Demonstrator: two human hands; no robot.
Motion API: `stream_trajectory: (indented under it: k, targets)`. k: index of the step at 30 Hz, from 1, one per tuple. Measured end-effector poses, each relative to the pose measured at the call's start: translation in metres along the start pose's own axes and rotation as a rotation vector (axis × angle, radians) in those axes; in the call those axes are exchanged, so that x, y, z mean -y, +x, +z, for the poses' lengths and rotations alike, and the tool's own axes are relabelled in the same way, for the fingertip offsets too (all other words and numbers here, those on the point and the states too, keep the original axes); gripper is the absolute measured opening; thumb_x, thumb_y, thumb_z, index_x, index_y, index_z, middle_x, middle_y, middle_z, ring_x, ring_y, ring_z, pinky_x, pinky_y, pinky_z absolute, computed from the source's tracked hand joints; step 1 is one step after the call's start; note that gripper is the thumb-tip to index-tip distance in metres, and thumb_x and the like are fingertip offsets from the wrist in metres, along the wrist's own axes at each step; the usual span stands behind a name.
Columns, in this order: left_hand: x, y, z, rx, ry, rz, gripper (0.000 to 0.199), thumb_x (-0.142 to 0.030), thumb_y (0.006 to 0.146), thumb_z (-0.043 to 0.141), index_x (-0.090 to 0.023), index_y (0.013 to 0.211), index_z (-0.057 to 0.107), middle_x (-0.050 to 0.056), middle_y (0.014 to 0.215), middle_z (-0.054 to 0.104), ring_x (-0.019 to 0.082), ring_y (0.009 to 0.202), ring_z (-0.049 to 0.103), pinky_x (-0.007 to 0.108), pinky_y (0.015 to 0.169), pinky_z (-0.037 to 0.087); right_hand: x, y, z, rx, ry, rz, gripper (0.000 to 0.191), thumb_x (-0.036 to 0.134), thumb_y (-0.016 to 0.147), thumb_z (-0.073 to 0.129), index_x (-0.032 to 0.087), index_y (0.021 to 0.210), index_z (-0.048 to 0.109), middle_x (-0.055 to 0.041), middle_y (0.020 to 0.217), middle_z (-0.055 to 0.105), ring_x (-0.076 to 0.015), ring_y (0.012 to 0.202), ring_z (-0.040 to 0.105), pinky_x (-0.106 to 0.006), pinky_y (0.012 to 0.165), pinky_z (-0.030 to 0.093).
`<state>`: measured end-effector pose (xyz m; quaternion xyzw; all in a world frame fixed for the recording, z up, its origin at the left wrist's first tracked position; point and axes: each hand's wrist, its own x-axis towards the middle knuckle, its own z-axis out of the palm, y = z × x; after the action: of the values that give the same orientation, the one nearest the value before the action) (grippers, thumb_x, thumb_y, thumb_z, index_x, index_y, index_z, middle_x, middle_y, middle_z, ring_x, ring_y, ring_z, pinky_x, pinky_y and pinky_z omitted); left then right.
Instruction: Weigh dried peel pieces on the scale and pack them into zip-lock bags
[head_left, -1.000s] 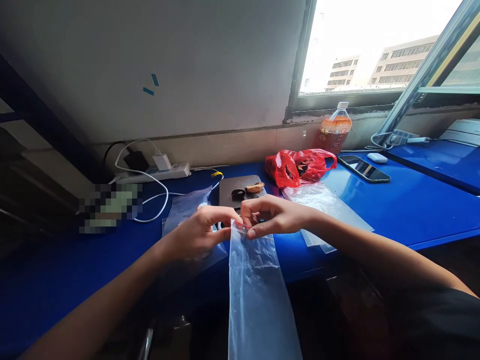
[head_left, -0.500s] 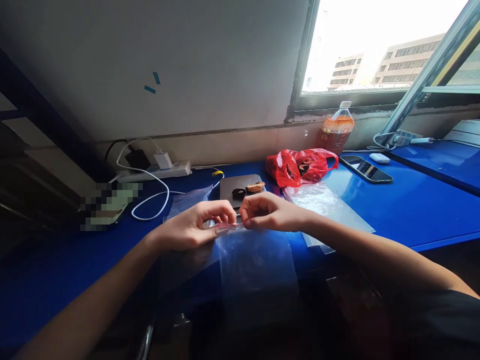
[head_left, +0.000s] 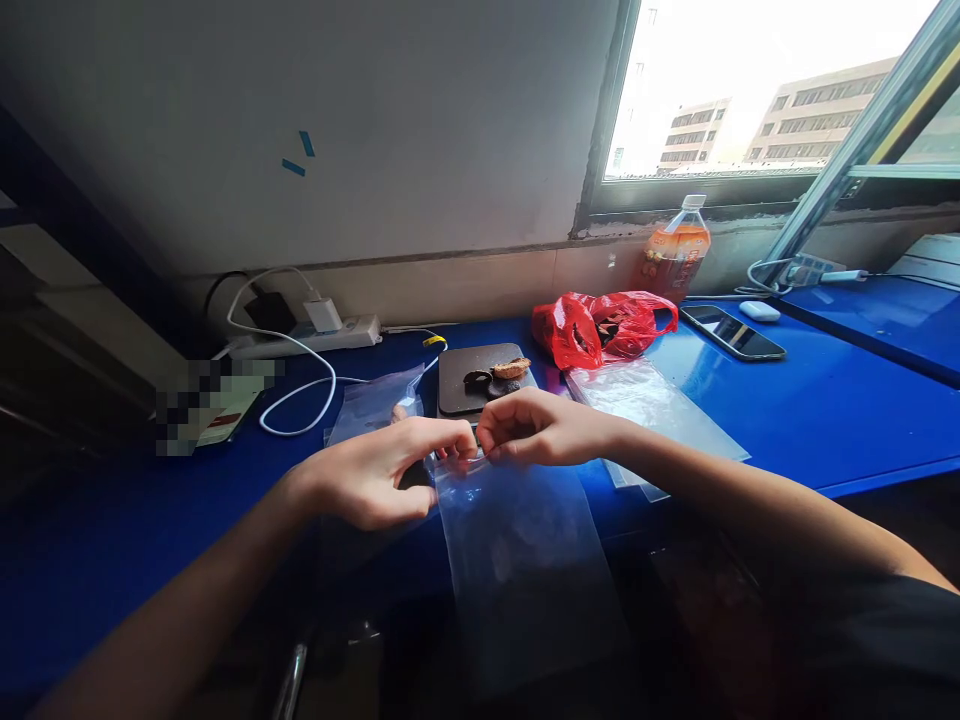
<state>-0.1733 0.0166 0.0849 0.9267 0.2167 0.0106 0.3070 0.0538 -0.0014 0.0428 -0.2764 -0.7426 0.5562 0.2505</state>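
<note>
A clear plastic bag (head_left: 525, 545) hangs down over the front of the table from my right hand (head_left: 536, 428), whose thumb and fingers pinch its top edge. My left hand (head_left: 390, 465) is at the bag's upper left corner, thumb apart from the fingers and the fingertips at the top edge. Just behind the hands lies a flat dark scale (head_left: 459, 372) bearing several dried brown pieces (head_left: 511, 369); my right hand hides its near part. Another clear bag (head_left: 375, 400) lies behind my left hand, partly covered by it.
A red plastic bag (head_left: 570, 325) with dark pieces inside sits beside a stack of clear bags (head_left: 660, 405). An orange drink bottle (head_left: 679, 250), a phone (head_left: 733, 333) and an earbud case (head_left: 759, 311) are at right. A power strip (head_left: 360, 332) with a white cable (head_left: 332, 385) lies at left.
My left thumb has come away from the bag's top edge and dropped lower, opening the hand. My right hand keeps its pinch, and the view has shifted slightly.
</note>
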Motion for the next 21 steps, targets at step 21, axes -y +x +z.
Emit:
stream_trajectory:
  k: [21]
  targets:
    - [0.013, 0.001, -0.002, -0.125, -0.015, 0.002, 0.015, -0.03, 0.087, 0.056, -0.017, 0.081, 0.055, 0.0, 0.078, 0.057, 0.013, 0.072, 0.051, 0.024, 0.061, 0.039, 0.001, -0.005, 0.002, -0.073, -0.39, -0.193, 0.013, 0.018, 0.082, 0.06, 0.014, 0.094, 0.059, 0.0075, 0.061, 0.048, -0.0063, 0.053, 0.042, -0.019, 0.051, 0.032]
